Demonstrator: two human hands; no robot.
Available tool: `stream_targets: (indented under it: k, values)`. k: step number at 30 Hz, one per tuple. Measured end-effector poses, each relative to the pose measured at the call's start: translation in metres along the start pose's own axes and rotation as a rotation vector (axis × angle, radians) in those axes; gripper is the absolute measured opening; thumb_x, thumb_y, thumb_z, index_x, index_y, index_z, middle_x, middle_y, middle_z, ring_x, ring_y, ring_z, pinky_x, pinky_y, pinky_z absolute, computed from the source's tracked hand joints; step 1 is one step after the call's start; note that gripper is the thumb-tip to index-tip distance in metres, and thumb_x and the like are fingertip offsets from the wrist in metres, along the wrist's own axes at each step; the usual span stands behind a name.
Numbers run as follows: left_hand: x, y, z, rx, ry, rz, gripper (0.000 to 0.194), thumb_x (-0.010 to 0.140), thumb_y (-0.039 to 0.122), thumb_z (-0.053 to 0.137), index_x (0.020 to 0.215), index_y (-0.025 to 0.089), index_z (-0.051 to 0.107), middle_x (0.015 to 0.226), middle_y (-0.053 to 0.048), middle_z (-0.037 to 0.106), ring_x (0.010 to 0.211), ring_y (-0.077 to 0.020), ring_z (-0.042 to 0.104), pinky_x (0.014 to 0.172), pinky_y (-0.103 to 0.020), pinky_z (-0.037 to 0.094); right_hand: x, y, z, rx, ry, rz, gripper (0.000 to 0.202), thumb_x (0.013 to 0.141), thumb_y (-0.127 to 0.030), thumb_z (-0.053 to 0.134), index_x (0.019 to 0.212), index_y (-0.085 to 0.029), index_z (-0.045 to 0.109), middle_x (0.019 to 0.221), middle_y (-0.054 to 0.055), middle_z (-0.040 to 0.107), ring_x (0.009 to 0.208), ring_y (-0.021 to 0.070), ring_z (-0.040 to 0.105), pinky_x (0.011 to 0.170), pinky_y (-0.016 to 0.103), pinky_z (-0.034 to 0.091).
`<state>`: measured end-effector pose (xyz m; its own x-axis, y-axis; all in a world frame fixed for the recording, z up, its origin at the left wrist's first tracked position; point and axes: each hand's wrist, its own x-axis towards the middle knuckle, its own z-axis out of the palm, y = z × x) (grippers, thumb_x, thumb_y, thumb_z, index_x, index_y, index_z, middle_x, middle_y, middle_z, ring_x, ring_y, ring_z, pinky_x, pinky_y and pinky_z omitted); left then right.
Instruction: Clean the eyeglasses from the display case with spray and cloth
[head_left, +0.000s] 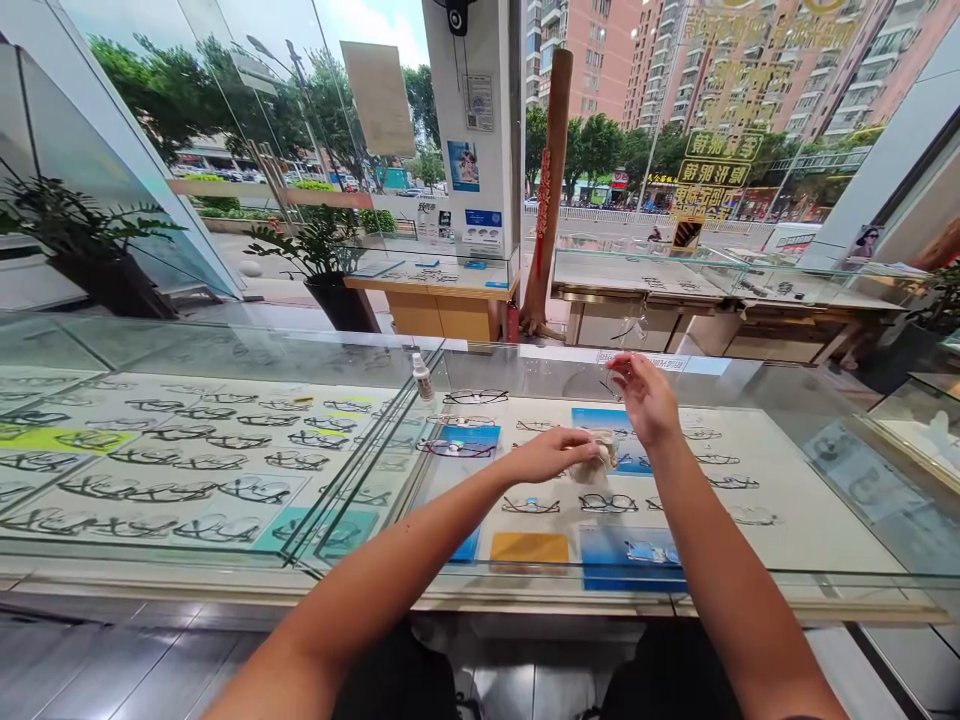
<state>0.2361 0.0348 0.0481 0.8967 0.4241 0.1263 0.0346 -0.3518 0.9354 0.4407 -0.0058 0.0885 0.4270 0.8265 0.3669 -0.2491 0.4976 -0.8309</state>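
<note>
My left hand (551, 455) reaches in over the glass display case, its fingers closed on a crumpled beige cloth (595, 462). Raised a little higher to the right, my right hand (651, 400) pinches a thin-framed pair of eyeglasses (632, 327); its fine outline is faint against the background. Below both hands, dark-rimmed eyeglasses (608, 503) are seen among several other pairs in the case. A small white spray bottle (422, 378) stands on the glass to the left, near a dark-framed pair (475, 397) and a reddish pair (456, 448).
A second glass case (180, 440) with rows of eyeglasses adjoins on the left. Beyond are a wooden cabinet (446, 312), a potted plant (341, 295), a wooden post (551, 180) and more display counters (637, 275) before large windows. The case's front edge (540, 600) runs below my forearms.
</note>
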Motion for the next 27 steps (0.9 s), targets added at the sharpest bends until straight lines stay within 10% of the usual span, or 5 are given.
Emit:
stream_targets:
  k: [4, 9, 15, 27]
  values:
    - [-0.003, 0.005, -0.014, 0.282, 0.306, 0.087, 0.044, 0.102, 0.057, 0.057, 0.096, 0.019, 0.077, 0.096, -0.007, 0.079, 0.092, -0.0232, 0.07, 0.086, -0.034, 0.052, -0.007, -0.005, 0.004, -0.074, -0.157, 0.034, 0.02, 0.087, -0.046, 0.078, 0.084, -0.026, 0.08, 0.092, 0.003, 0.076, 0.098, 0.0206, 0.068, 0.095, 0.034, 0.05]
    - [-0.008, 0.017, -0.037, 0.626, 0.804, 0.53, 0.068, 0.09, 0.049, 0.079, 0.147, 0.018, 0.058, 0.152, -0.02, 0.062, 0.143, -0.0327, 0.057, 0.122, -0.052, 0.042, -0.016, -0.012, 0.008, -0.285, -0.363, 0.066, 0.026, 0.089, -0.048, 0.075, 0.077, -0.026, 0.08, 0.084, 0.004, 0.073, 0.091, 0.024, 0.063, 0.096, 0.038, 0.048]
    - [-0.011, 0.021, -0.047, 0.746, 0.745, 0.659, 0.08, 0.087, 0.051, 0.084, 0.155, 0.021, 0.052, 0.152, -0.019, 0.063, 0.146, -0.0327, 0.057, 0.122, -0.052, 0.044, -0.021, -0.018, 0.014, -0.468, -0.623, 0.104, 0.033, 0.097, -0.046, 0.067, 0.076, -0.023, 0.08, 0.082, 0.003, 0.074, 0.086, 0.0225, 0.063, 0.091, 0.037, 0.046]
    - [-0.016, 0.059, -0.062, 0.745, 0.779, 0.72, 0.059, 0.085, 0.049, 0.088, 0.134, 0.022, 0.069, 0.131, -0.014, 0.077, 0.124, -0.0298, 0.073, 0.108, -0.046, 0.053, -0.007, -0.052, 0.037, -0.466, -0.649, 0.076, 0.024, 0.09, -0.04, 0.073, 0.074, -0.025, 0.083, 0.078, 0.004, 0.08, 0.081, 0.0237, 0.072, 0.087, 0.039, 0.054]
